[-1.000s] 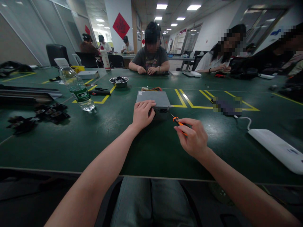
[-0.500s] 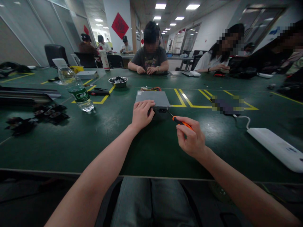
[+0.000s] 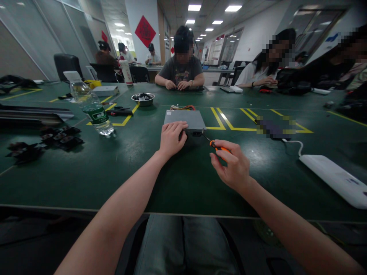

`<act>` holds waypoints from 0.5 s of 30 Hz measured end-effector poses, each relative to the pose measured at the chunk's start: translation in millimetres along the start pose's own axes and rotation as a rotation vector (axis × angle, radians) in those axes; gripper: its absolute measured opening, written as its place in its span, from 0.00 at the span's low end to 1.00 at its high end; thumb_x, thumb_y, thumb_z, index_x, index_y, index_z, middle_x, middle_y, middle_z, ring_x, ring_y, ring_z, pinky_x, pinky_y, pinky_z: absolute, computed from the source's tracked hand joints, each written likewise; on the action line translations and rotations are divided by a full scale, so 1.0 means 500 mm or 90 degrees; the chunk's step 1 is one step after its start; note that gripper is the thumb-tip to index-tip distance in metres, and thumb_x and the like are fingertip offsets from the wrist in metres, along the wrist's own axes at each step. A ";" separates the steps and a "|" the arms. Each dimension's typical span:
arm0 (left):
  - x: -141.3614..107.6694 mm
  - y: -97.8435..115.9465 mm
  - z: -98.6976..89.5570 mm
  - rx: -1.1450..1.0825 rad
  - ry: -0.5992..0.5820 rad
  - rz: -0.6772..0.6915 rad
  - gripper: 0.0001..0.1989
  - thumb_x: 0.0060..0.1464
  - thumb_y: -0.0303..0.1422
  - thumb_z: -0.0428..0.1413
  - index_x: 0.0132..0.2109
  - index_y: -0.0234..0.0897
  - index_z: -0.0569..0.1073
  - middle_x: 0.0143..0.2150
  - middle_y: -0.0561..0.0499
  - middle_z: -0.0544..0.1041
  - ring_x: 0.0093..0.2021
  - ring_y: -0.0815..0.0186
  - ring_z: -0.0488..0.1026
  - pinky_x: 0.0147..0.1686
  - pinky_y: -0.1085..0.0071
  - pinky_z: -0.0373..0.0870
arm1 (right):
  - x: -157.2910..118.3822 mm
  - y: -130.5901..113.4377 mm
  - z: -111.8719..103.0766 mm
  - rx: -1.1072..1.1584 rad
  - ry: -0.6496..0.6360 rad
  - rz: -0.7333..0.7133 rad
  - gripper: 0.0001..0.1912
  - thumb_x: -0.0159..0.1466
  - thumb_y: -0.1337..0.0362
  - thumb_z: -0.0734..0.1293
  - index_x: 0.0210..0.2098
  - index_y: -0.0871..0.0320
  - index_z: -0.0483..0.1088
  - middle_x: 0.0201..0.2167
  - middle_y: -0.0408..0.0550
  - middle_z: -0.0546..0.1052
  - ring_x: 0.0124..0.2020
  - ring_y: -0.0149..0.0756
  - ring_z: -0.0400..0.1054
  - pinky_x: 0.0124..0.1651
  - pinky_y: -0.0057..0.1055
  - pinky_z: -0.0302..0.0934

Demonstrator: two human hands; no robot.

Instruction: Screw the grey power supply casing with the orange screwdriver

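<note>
A grey metal computer power supply unit (image 3: 187,118) lies on the green table, its black power socket facing me and coloured wires at its far side. My left hand (image 3: 173,139) grips its near left corner, fingers over the top and thumb at the front face. In my right hand (image 3: 233,164) is a screwdriver (image 3: 220,147) with an orange and black handle, held between the fingers, the thumb somewhat lowered from it. The screwdriver's tip meets the front face at its right edge, beside the socket. Any screw there is too small to make out.
To the left stand a water bottle (image 3: 93,107), several small black packets (image 3: 61,137) and a metal bowl (image 3: 143,100) of dark parts. A white power bank (image 3: 334,177) with a cable lies right. Across the table sits a co-worker (image 3: 181,68); others sit at the right.
The fingers of my right hand have shifted on the screwdriver handle, with the thumb opening away, and the handle looks turned. My left hand and the power supply unit stay put.
</note>
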State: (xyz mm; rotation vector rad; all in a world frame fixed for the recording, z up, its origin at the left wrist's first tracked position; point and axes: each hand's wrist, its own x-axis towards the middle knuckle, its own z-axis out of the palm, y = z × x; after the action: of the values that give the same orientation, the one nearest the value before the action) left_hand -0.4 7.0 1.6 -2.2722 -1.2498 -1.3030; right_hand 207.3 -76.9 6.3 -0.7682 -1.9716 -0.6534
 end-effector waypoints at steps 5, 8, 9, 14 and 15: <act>0.001 0.000 -0.002 0.002 -0.008 -0.004 0.10 0.56 0.27 0.49 0.44 0.42 0.70 0.50 0.53 0.75 0.52 0.65 0.69 0.52 0.64 0.57 | 0.001 0.000 0.000 0.028 0.016 -0.028 0.17 0.57 0.75 0.64 0.44 0.54 0.60 0.44 0.51 0.72 0.46 0.37 0.68 0.43 0.35 0.68; 0.000 0.000 -0.001 0.000 -0.005 0.002 0.10 0.56 0.27 0.50 0.45 0.42 0.70 0.50 0.54 0.75 0.52 0.65 0.69 0.53 0.64 0.57 | 0.001 -0.001 0.003 0.030 0.020 0.021 0.17 0.58 0.73 0.64 0.45 0.54 0.59 0.45 0.52 0.71 0.46 0.38 0.68 0.42 0.36 0.69; 0.000 0.000 -0.001 -0.001 -0.002 0.004 0.10 0.56 0.27 0.50 0.44 0.42 0.70 0.50 0.54 0.76 0.52 0.65 0.69 0.53 0.64 0.57 | 0.002 -0.002 0.002 0.024 0.016 0.023 0.17 0.58 0.72 0.64 0.44 0.54 0.59 0.45 0.52 0.71 0.46 0.38 0.68 0.42 0.37 0.68; -0.001 0.000 0.001 -0.002 0.003 0.002 0.10 0.56 0.27 0.50 0.44 0.42 0.70 0.50 0.54 0.76 0.52 0.65 0.69 0.53 0.64 0.57 | 0.007 -0.004 -0.002 -0.014 0.020 -0.042 0.17 0.56 0.73 0.67 0.43 0.54 0.60 0.41 0.50 0.72 0.43 0.38 0.68 0.42 0.36 0.68; -0.001 0.000 0.001 -0.002 0.002 0.002 0.11 0.56 0.27 0.50 0.44 0.42 0.70 0.50 0.54 0.76 0.52 0.65 0.69 0.53 0.64 0.57 | 0.006 -0.004 -0.002 -0.011 0.025 -0.043 0.18 0.56 0.74 0.66 0.43 0.55 0.59 0.42 0.50 0.72 0.43 0.37 0.68 0.42 0.35 0.68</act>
State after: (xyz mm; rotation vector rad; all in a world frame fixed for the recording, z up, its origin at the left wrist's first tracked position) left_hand -0.2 7.3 0.8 -2.2717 -1.2443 -1.3084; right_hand 204.9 -78.2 9.0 -0.6969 -1.9646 -0.7208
